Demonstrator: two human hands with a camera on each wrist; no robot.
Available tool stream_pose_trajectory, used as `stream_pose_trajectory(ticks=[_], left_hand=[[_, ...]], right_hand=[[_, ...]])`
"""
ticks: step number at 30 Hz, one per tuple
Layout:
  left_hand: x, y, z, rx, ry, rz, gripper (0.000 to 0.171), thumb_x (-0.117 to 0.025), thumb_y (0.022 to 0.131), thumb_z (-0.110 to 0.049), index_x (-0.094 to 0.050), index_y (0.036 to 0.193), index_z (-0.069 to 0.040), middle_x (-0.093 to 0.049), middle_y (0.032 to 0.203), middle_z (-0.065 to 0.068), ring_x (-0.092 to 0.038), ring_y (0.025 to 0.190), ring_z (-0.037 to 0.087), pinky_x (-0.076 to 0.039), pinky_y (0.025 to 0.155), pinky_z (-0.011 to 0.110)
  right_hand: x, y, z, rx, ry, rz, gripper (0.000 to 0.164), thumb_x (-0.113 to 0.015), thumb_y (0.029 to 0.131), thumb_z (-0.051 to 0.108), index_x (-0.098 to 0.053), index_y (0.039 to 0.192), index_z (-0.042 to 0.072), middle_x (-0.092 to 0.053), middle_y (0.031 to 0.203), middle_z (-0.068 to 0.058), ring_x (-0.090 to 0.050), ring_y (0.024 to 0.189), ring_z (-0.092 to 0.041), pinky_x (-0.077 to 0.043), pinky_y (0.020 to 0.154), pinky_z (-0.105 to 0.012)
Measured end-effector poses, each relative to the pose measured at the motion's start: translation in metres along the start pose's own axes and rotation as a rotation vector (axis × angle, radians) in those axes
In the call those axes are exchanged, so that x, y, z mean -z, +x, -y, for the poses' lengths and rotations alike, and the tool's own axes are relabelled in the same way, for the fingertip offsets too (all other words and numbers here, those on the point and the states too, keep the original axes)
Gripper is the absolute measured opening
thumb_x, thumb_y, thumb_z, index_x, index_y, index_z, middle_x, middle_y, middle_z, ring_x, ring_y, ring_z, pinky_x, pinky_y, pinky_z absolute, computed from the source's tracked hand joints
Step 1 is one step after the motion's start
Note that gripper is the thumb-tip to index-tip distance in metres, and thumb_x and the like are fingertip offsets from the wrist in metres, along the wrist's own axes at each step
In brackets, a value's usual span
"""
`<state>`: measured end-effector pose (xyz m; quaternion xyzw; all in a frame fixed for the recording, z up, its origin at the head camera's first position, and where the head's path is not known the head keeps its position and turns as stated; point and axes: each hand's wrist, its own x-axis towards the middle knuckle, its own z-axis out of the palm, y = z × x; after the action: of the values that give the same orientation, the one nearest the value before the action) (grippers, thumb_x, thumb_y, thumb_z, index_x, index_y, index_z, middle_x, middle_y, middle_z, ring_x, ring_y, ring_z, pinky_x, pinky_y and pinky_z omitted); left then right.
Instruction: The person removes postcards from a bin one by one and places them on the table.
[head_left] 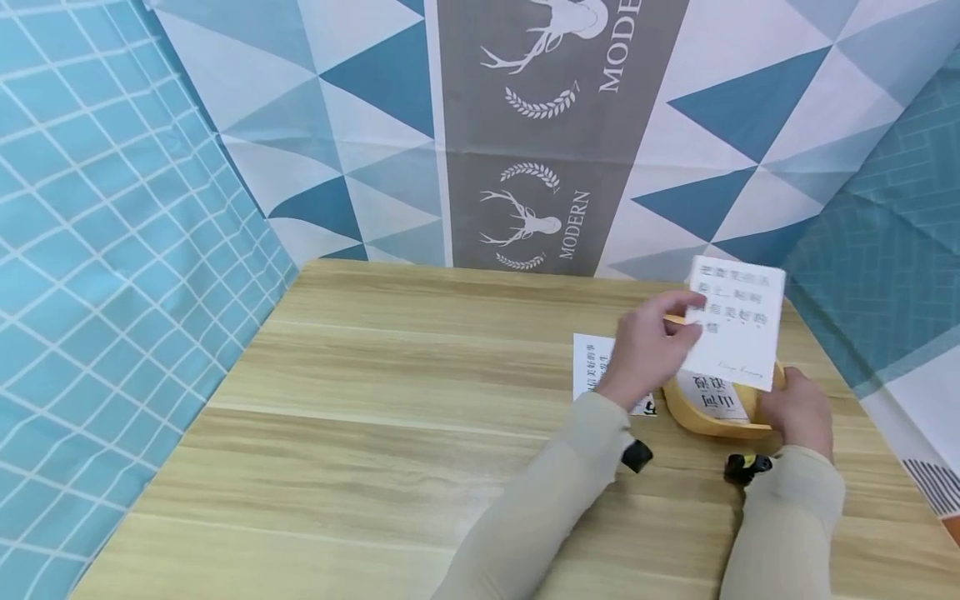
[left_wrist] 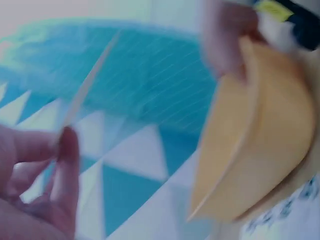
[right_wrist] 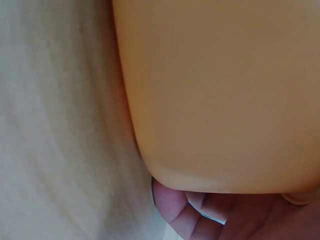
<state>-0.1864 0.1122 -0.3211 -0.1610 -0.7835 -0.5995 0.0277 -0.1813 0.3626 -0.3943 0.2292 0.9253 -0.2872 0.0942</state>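
Observation:
Between thumb and fingers, my left hand (head_left: 651, 343) pinches a white card (head_left: 738, 350) with printed characters, raised above a yellow container (head_left: 701, 419). In the left wrist view that card (left_wrist: 92, 77) appears almost edge-on. My right hand (head_left: 804, 410) grips the container's right side by its rim; the right wrist view shows curled fingers (right_wrist: 172, 200) against the yellow wall (right_wrist: 220, 100). Inside the container lies another printed card (head_left: 716, 398). A further white card (head_left: 588, 360) lies flat on the table left of the container, partly covered by my left hand and wrist.
The wood-grain table (head_left: 360, 433) stretches away to the left. Behind it hangs a patterned cloth (head_left: 525, 150) with deer prints and triangles, and a blue checked cloth (head_left: 97, 217) borders the left side. Dark wrist gear (head_left: 746, 468) sits at the right cuff.

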Motion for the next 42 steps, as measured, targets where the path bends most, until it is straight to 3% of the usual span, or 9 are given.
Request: stream_pose_trajectory(ticks=[3, 7, 11, 16, 20, 24, 29, 36, 42], left_hand=[[0.032, -0.005, 0.004, 0.087, -0.057, 0.07, 0.029, -0.072, 0.091, -0.008, -0.067, 0.116, -0.023, -0.066, 0.102, -0.007, -0.066, 0.078, 0.001, -0.056, 0.063, 0.018], [0.067, -0.007, 0.021, 0.147, -0.055, 0.13, 0.025, -0.075, 0.089, -0.006, -0.068, 0.111, -0.016, -0.066, 0.095, -0.002, -0.067, 0.074, 0.009, -0.059, 0.063, 0.023], [0.089, -0.003, 0.042, 0.167, -0.064, 0.107, 0.024, -0.075, 0.09, -0.006, -0.071, 0.113, -0.014, -0.067, 0.099, 0.001, -0.067, 0.07, 0.012, -0.06, 0.063, 0.026], [0.104, 0.004, 0.064, 0.238, -0.048, 0.046, 0.022, -0.073, 0.091, -0.006, -0.073, 0.112, -0.013, -0.067, 0.102, 0.004, -0.066, 0.063, 0.015, -0.062, 0.065, 0.031], [0.107, 0.005, 0.076, 0.281, -0.012, 0.032, 0.02, -0.072, 0.091, -0.003, -0.073, 0.11, -0.011, -0.068, 0.101, 0.005, -0.065, 0.062, 0.016, -0.062, 0.068, 0.036], [0.103, 0.005, 0.088, 0.308, -0.003, 0.072, 0.019, -0.072, 0.091, -0.001, -0.072, 0.108, -0.009, -0.067, 0.096, 0.006, -0.064, 0.064, 0.015, -0.062, 0.067, 0.034], [0.095, 0.004, 0.099, 0.304, 0.08, 0.12, 0.015, -0.071, 0.091, -0.001, -0.07, 0.104, -0.009, -0.063, 0.09, 0.004, -0.061, 0.063, 0.015, -0.062, 0.067, 0.037], [0.091, 0.003, 0.109, 0.354, 0.15, 0.164, 0.014, -0.072, 0.091, -0.003, -0.066, 0.101, -0.011, -0.059, 0.084, 0.001, -0.057, 0.058, 0.017, -0.048, 0.051, 0.025], [0.09, 0.001, 0.115, 0.376, 0.215, 0.156, 0.015, -0.072, 0.09, -0.003, -0.067, 0.101, -0.01, -0.056, 0.085, 0.001, -0.054, 0.061, 0.013, -0.046, 0.052, 0.021]], right_hand=[[-0.001, 0.0, 0.001, 0.006, -0.018, -0.007, 0.068, -0.035, 0.095, 0.012, -0.013, 0.154, -0.014, -0.025, 0.15, -0.045, -0.038, 0.117, -0.055, -0.036, 0.105, -0.066], [0.0, -0.001, 0.001, 0.014, -0.029, -0.01, 0.066, -0.033, 0.095, 0.014, -0.017, 0.152, -0.015, -0.029, 0.148, -0.045, -0.04, 0.117, -0.055, -0.035, 0.105, -0.067], [0.0, -0.001, 0.001, -0.009, -0.001, 0.01, 0.067, -0.034, 0.096, 0.013, -0.013, 0.154, -0.014, -0.025, 0.151, -0.045, -0.039, 0.119, -0.054, -0.034, 0.106, -0.068], [0.002, -0.001, 0.001, -0.012, 0.005, 0.016, 0.069, -0.034, 0.096, 0.014, -0.009, 0.155, -0.013, -0.021, 0.153, -0.044, -0.036, 0.122, -0.056, -0.032, 0.109, -0.069], [0.002, -0.001, 0.001, -0.019, 0.011, 0.018, 0.069, -0.034, 0.096, 0.013, -0.01, 0.155, -0.013, -0.022, 0.152, -0.044, -0.037, 0.119, -0.054, -0.034, 0.106, -0.068], [0.001, -0.001, 0.002, -0.039, 0.019, 0.017, 0.068, -0.033, 0.096, 0.012, -0.01, 0.155, -0.013, -0.023, 0.152, -0.044, -0.038, 0.117, -0.053, -0.035, 0.106, -0.067], [0.0, -0.002, 0.002, -0.04, 0.026, 0.009, 0.068, -0.033, 0.096, 0.012, -0.01, 0.155, -0.013, -0.024, 0.152, -0.044, -0.038, 0.117, -0.052, -0.035, 0.105, -0.066], [-0.001, -0.004, 0.001, -0.017, 0.021, 0.002, 0.068, -0.034, 0.096, 0.013, -0.011, 0.154, -0.013, -0.024, 0.152, -0.044, -0.038, 0.117, -0.053, -0.035, 0.105, -0.066], [-0.001, -0.003, 0.001, -0.006, 0.018, -0.004, 0.067, -0.034, 0.096, 0.012, -0.013, 0.154, -0.014, -0.026, 0.15, -0.044, -0.039, 0.115, -0.053, -0.037, 0.103, -0.066]])
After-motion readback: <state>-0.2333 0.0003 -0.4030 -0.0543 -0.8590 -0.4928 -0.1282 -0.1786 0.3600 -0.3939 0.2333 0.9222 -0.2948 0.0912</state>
